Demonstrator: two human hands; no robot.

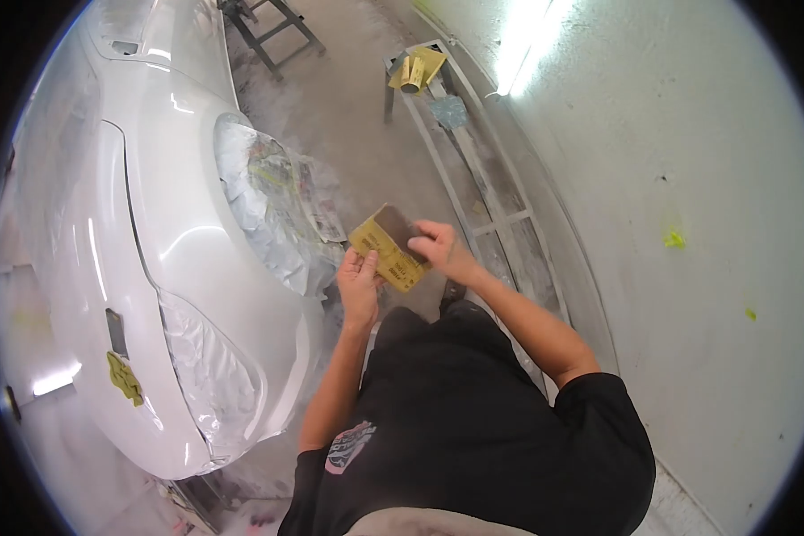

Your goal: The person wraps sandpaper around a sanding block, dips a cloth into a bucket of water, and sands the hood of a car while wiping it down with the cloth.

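A sheet of sandpaper (pixel 389 263), folded over, is held in front of my body. Its yellow back carries dark print, and a brown-grey abrasive face shows on the upper part. My left hand (pixel 359 286) pinches the lower left edge, thumb on top and the other fingers partly hidden underneath. On the right side, my right hand (pixel 444 251) is closed with its fingertips at the sheet's edge by the abrasive face. To the left of both hands stands a white car body (pixel 183 188), with plastic and paper masking (pixel 272 201) over its wheel arch.
A metal frame stand (pixel 515 217) runs along the right, bearing yellow sandpaper pieces (pixel 417 70) and a grey-blue sheet (pixel 448 112). Clear film (pixel 207 366) covers the car's light area; a yellow-green piece (pixel 125 379) lies nearby. A pale wall (pixel 688 170) borders the right, and a trestle (pixel 272 36) stands farther off.
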